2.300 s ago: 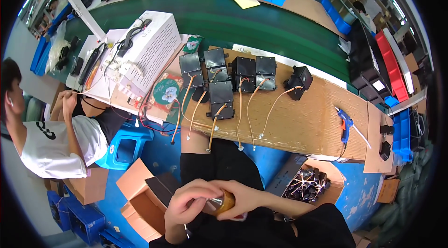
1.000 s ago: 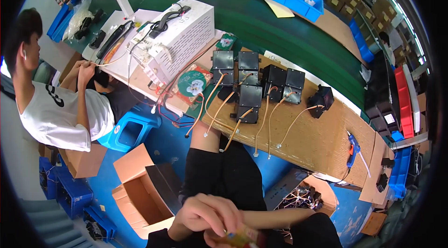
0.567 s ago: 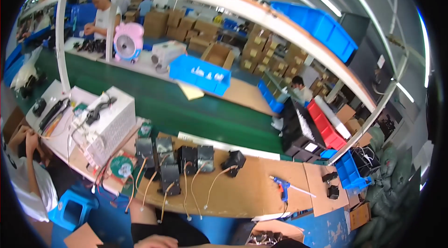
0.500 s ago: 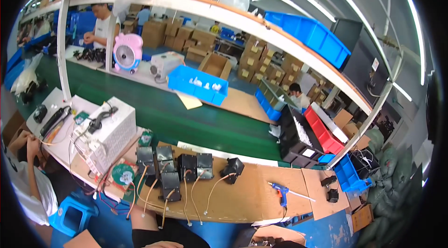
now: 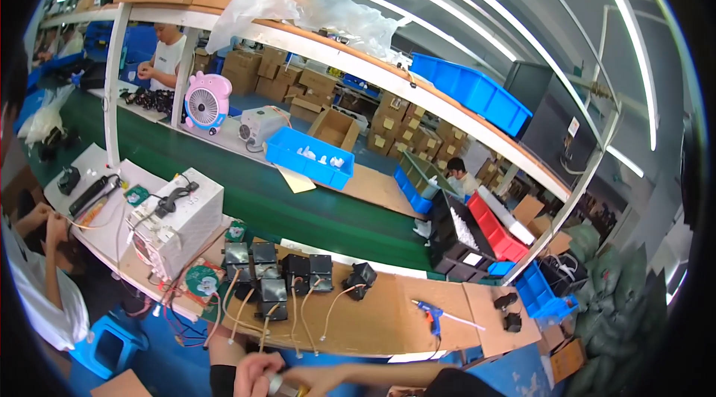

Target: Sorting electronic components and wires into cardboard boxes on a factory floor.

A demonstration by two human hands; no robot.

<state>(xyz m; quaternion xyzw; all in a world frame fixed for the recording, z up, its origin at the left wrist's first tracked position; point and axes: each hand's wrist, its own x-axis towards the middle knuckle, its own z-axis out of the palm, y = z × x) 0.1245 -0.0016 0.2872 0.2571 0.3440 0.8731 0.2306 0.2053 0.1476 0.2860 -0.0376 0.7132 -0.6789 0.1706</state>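
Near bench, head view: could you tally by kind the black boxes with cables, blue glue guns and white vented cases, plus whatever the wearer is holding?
Black boxes with cables: 6
Blue glue gun: 1
White vented case: 1
Held silver-and-yellow item, partly hidden and blurred: 1
Total: 9

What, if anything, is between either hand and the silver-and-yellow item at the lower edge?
Nothing visible. The left hand and right hand meet right at the silver-and-yellow item, with no other thing between. Blur and the picture's lower edge hide the exact grip.
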